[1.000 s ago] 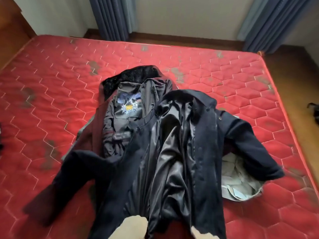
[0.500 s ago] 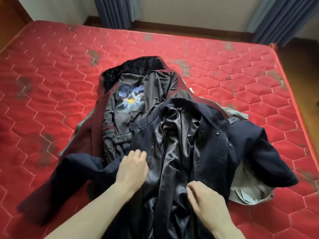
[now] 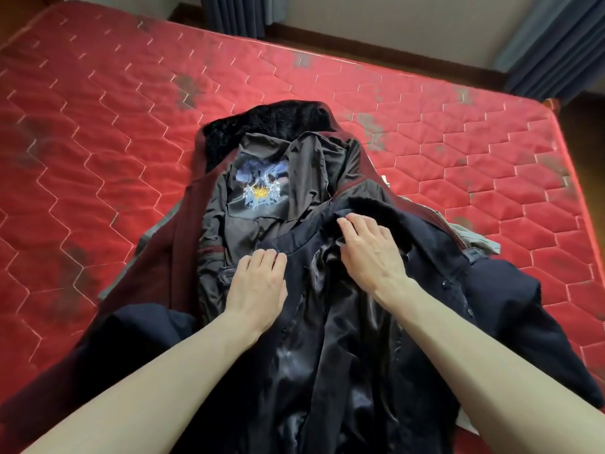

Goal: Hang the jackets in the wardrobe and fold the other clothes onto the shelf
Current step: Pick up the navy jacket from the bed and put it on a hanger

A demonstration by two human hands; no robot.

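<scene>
hands: left hand (image 3: 258, 283), right hand (image 3: 370, 253) palm-down on navy coat (image 3: 425, 322), fingers loosely bent, gripping nothing.

Two bare forearms, no sleeves, left hand (image 3: 258, 283), right hand (image 3: 373, 253), no rings

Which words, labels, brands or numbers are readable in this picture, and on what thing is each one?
No text can be read.
The maroon jacket has a printed emblem on its dark lining: a yellow sun with blue and white shapes; any lettering there is too blurred to read.
The navy coat shows no label.
</scene>
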